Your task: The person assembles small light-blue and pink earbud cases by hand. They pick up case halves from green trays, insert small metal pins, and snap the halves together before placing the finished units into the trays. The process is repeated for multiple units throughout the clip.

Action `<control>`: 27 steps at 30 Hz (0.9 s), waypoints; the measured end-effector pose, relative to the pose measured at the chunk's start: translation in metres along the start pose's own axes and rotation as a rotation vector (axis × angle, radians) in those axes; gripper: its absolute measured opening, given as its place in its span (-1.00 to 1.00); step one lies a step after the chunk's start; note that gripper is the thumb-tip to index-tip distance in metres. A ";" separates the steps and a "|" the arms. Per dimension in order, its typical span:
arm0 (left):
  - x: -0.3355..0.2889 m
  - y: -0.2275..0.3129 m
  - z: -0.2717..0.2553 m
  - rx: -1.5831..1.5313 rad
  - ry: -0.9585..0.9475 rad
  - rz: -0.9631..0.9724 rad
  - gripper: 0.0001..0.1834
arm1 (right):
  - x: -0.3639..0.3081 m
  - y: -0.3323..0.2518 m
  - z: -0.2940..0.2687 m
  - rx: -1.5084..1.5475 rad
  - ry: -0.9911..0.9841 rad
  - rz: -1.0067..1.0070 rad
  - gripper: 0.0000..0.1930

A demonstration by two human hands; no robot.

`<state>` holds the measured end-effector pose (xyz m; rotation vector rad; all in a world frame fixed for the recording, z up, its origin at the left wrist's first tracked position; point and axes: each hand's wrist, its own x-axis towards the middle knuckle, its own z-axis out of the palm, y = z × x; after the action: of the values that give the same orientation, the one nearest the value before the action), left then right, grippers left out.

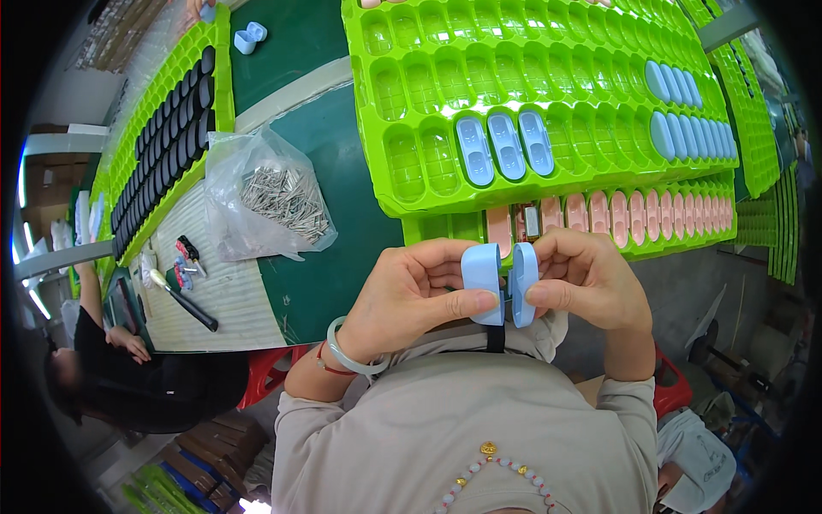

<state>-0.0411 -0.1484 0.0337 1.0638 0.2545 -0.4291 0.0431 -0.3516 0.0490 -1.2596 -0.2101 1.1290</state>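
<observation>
In front of my chest, my left hand (402, 295) pinches a light blue rounded plastic shell (481, 272) between thumb and fingers. A thinner light blue shell piece (524, 287) is upright in my right hand (591, 278), its hollow side facing the other shell. The two pieces stand side by side with a narrow gap between them. Just beyond my hands lies a bright green moulded tray (390, 201). Several blue open shells (507, 147) sit in its near row, and more blue pieces (685, 135) stand at its right end.
Beneath is another green tray with pink shells (638, 216). A clear bag of metal pins (287, 201) lies left on the green table, near a black-handled tool (193, 308). Farther left, a tray holds black pieces (167, 128). A small blue case (248, 38) lies beyond. Someone (154, 377) sits at left.
</observation>
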 end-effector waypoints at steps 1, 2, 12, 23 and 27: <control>0.000 0.000 0.000 -0.003 -0.003 -0.006 -0.54 | 0.000 0.000 0.000 0.024 -0.005 0.006 -0.79; 0.000 -0.001 -0.001 -0.006 -0.006 -0.011 -0.54 | 0.001 0.000 0.000 0.013 -0.009 0.009 -0.79; 0.001 -0.004 0.001 0.128 0.010 0.030 -0.56 | 0.005 0.009 0.007 -0.192 0.056 -0.040 -0.77; -0.001 -0.004 -0.001 -0.029 -0.016 -0.123 -0.58 | 0.004 0.021 0.005 -0.042 0.021 -0.053 -0.77; -0.002 -0.005 -0.001 -0.175 -0.020 -0.191 -0.54 | 0.007 0.025 0.002 0.125 0.004 0.067 -0.71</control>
<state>-0.0453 -0.1493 0.0298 0.8660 0.3706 -0.5779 0.0315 -0.3485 0.0266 -1.1645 -0.0937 1.1790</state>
